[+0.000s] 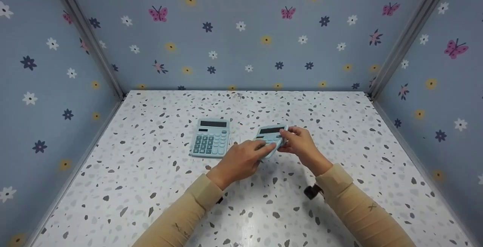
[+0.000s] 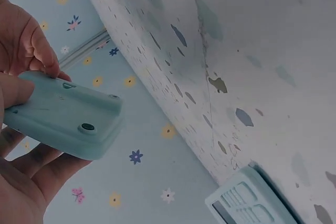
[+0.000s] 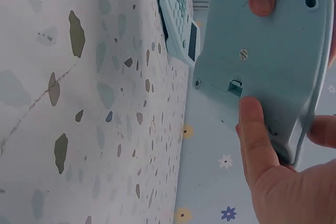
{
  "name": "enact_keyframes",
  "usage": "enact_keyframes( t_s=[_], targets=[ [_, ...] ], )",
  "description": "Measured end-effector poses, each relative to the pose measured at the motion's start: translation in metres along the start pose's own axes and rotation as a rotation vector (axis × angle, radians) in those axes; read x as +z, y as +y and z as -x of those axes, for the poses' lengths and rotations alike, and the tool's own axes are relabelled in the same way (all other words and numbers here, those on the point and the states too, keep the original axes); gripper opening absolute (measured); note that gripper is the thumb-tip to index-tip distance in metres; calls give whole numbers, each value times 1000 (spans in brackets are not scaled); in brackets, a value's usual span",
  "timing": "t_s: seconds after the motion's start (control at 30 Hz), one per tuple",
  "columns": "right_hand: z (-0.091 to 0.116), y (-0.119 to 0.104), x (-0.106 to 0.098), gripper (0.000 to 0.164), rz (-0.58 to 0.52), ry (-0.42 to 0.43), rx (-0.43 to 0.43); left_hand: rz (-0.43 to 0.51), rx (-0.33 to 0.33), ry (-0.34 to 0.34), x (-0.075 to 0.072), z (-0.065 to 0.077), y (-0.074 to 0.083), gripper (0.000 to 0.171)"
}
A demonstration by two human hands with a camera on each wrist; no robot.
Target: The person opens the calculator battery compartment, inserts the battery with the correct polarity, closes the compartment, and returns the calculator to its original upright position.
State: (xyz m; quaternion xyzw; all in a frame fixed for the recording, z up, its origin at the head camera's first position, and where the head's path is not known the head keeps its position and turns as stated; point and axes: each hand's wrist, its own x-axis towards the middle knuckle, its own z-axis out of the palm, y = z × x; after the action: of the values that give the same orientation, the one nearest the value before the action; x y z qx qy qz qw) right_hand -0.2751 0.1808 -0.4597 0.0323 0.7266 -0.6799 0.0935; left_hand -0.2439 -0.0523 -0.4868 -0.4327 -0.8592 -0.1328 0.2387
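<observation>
Both hands hold a light-blue calculator above the speckled table, its screen end tilted away from the person. My left hand grips its near left part, fingers over the keys in the head view. At the upper right edge, my right hand pinches it with the thumb on the front. The calculator's back fills much of the right wrist view, showing round feet, a small sticker and a battery cover; a right fingertip presses beside the cover's latch. A second light-blue calculator lies face up to the left.
The white speckled table is enclosed by blue walls with flowers and butterflies. Metal corner posts stand at the back corners. A small dark wrist device shows under the right sleeve.
</observation>
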Motion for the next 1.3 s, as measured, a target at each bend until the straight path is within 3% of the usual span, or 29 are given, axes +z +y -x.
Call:
enact_keyframes(
  t_s=[0.13, 0.37, 0.53, 0.67, 0.83, 0.97, 1.13, 1.3],
  targets=[
    [-1, 0, 0, 37, -12, 29, 37, -125, 24, -19, -1, -2, 6, 50],
    [-2, 0, 0, 42, -23, 40, 46, -236, 65, 2, 2, -4, 9, 49],
    [-2, 2, -2, 40, -25, 26, 11, -225, 56, 10, 4, -1, 6, 57],
    [-2, 2, -4, 38, -39, 19, -4, -164, 3, 9, 3, 4, 0, 64],
    [-5, 5, -7, 36, -79, 14, -6, -40, -131, -25, 2, 10, -10, 80],
    [-8, 8, -10, 34, -100, 24, 10, 109, -254, -95, 4, 13, -18, 91],
    [-11, 12, -13, 36, -112, 27, 13, 401, -445, -198, 6, 16, -24, 96],
    [-12, 13, -16, 38, -125, 13, -1, 710, -580, -231, 7, 17, -28, 91]
  ],
)
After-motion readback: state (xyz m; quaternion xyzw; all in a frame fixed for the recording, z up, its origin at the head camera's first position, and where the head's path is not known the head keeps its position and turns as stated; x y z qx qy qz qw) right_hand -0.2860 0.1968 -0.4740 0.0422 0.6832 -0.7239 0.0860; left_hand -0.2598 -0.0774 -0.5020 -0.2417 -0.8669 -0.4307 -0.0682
